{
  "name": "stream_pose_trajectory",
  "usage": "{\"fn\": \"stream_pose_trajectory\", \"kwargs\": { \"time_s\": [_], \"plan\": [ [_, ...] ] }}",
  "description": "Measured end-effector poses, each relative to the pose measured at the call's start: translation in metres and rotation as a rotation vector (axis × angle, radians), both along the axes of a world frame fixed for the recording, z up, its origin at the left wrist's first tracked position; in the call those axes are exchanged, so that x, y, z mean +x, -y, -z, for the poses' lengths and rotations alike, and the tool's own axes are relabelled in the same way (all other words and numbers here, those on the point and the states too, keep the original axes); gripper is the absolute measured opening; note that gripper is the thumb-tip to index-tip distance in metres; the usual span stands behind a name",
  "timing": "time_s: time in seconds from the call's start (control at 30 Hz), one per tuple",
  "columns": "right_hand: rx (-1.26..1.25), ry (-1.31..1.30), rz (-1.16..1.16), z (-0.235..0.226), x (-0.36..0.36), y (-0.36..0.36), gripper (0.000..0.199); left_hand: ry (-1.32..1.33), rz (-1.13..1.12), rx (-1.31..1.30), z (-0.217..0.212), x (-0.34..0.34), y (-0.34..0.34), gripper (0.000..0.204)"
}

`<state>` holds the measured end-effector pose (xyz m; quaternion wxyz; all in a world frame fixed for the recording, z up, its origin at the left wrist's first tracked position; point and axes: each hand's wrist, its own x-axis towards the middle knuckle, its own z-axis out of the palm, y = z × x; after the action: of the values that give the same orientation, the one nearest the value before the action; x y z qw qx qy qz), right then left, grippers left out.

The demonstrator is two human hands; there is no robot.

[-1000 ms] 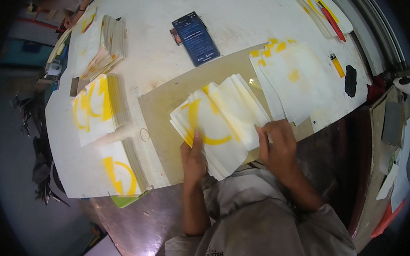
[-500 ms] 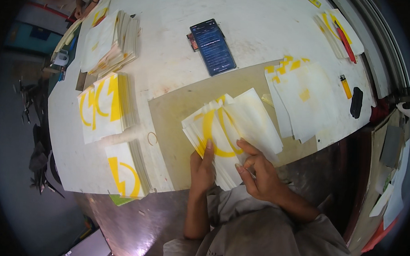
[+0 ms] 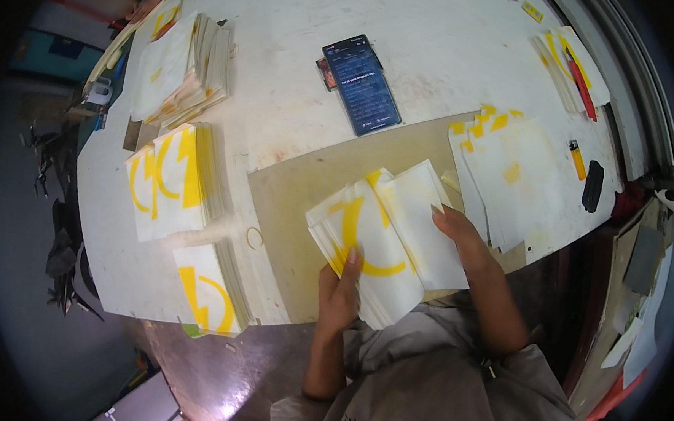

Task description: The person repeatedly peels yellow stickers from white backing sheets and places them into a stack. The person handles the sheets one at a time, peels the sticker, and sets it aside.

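A thick stack of white paper sheets (image 3: pixel 373 239) with a bold yellow printed curve is held tilted over the brown board at the table's near edge. My left hand (image 3: pixel 338 296) grips its lower left side, thumb on top and fingers hidden beneath. On the right, my right hand (image 3: pixel 464 234) pinches the outer edge of a plainer white section (image 3: pixel 422 219), its thumb showing on top. This section lies against the printed stack, with a fold or edge line between them. Whether the two are joined, I cannot tell.
Printed paper stacks (image 3: pixel 173 175) line the table's left side. At right are loose printed sheets (image 3: pixel 510 178), a yellow lighter (image 3: pixel 577 160), a black object (image 3: pixel 593 186) and a red cutter (image 3: pixel 580 84) on more paper. A phone (image 3: pixel 362 86) lies farther back. Another person's hand (image 3: pixel 147 8) is at far left.
My right hand has moved from the middle of the printed stack to the right section's outer edge. The two sections now lie flatter and more evenly, and the whole view has shifted slightly.
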<state>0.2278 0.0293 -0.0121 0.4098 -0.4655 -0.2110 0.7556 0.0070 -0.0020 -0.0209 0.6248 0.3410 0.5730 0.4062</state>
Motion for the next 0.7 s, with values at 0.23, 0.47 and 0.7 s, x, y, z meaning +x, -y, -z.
{"fn": "stream_pose_trajectory", "kwargs": {
  "time_s": [0.23,0.47,0.7],
  "plan": [
    [-0.074,-0.36,0.039,0.01,-0.002,-0.024,0.053,0.032,-0.033,-0.023,-0.007,0.004,-0.001,0.029],
    [0.011,-0.138,-0.085,0.0,-0.003,-0.02,0.056,0.029,-0.05,-0.056,-0.007,0.003,-0.002,0.028],
    [0.26,0.333,-0.268,-0.03,-0.015,0.042,0.07,0.005,0.026,-0.02,-0.006,0.0,0.001,0.031]
  ]
}}
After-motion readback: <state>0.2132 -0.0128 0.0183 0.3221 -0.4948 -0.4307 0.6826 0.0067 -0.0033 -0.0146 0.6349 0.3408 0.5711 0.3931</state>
